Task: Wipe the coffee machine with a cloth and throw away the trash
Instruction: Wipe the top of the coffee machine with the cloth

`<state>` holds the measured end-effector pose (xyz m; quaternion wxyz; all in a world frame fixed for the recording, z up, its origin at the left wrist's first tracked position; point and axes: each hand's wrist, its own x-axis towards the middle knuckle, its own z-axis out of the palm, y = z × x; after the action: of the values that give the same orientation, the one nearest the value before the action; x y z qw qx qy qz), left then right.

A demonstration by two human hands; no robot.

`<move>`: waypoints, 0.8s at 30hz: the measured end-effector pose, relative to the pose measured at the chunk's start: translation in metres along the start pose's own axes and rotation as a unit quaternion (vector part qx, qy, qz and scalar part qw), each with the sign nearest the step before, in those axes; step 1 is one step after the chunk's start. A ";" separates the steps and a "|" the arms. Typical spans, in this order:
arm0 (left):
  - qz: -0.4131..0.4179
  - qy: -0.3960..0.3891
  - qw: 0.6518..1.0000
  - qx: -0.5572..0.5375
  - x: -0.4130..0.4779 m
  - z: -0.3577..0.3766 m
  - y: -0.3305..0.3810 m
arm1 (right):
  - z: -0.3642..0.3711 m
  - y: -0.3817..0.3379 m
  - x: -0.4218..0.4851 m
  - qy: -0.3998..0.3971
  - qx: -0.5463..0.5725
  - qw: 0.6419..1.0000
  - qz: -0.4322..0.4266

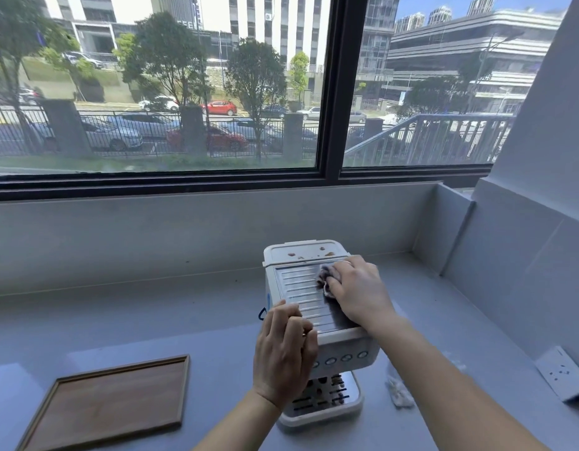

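Note:
A small white coffee machine (301, 288) stands on the grey counter, with a ribbed metal top plate and brown crumbs on its rear lid and on the drip tray below. My right hand (356, 291) presses a crumpled greyish cloth (325, 276) onto the right part of the ribbed top. My left hand (283, 349) curls over the machine's front left corner and holds it. A crumpled clear wrapper (399, 390) lies on the counter to the right of the machine's base.
A shallow wooden tray (112, 402) lies at the front left of the counter (151, 323). A white wall socket (563, 372) sits on the right wall. A large window runs along the back above a low grey upstand.

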<state>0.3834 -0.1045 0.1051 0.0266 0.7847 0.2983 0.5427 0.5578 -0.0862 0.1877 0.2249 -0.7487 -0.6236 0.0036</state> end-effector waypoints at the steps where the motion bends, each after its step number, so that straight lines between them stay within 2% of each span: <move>1: 0.005 -0.002 1.000 -0.002 -0.001 0.000 -0.001 | 0.004 -0.007 0.000 -0.008 -0.003 1.000 -0.015; 5: 0.009 -0.013 1.000 0.003 -0.002 0.001 -0.002 | 0.012 -0.009 -0.023 -0.031 0.029 0.989 -0.141; 7: 0.004 -0.014 1.000 0.001 -0.002 0.001 -0.002 | 0.007 0.000 -0.011 -0.015 -0.009 0.994 -0.112; 10: -0.001 -0.022 1.000 -0.001 -0.002 0.000 -0.002 | 0.004 -0.008 0.005 0.000 -0.063 0.998 -0.007; 12: 0.002 -0.025 1.000 -0.002 -0.003 -0.001 -0.003 | 0.011 -0.028 0.002 -0.022 -0.051 0.997 -0.056; 15: -0.002 -0.039 0.999 -0.009 -0.002 -0.004 -0.003 | 0.007 -0.038 -0.010 -0.102 0.039 0.984 -0.138; 17: -0.007 -0.055 0.998 -0.014 -0.003 -0.007 -0.002 | -0.013 -0.025 -0.010 -0.119 0.030 0.984 -0.131; 19: -0.015 -0.064 0.998 -0.022 -0.001 -0.012 0.000 | -0.027 -0.002 -0.020 -0.069 0.001 0.995 -0.068; 21: -0.045 -0.056 0.997 -0.015 0.008 -0.017 0.002 | -0.033 0.013 -0.041 -0.026 0.030 0.999 0.004; 24: -0.078 -0.074 0.994 0.006 0.040 -0.020 0.009 | -0.013 0.012 -0.061 -0.020 -0.003 0.999 -0.035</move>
<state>0.3791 -0.0974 0.1499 0.0863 0.7976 0.3586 0.4773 0.5592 -0.1490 0.1790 0.2103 -0.7265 -0.6541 0.0089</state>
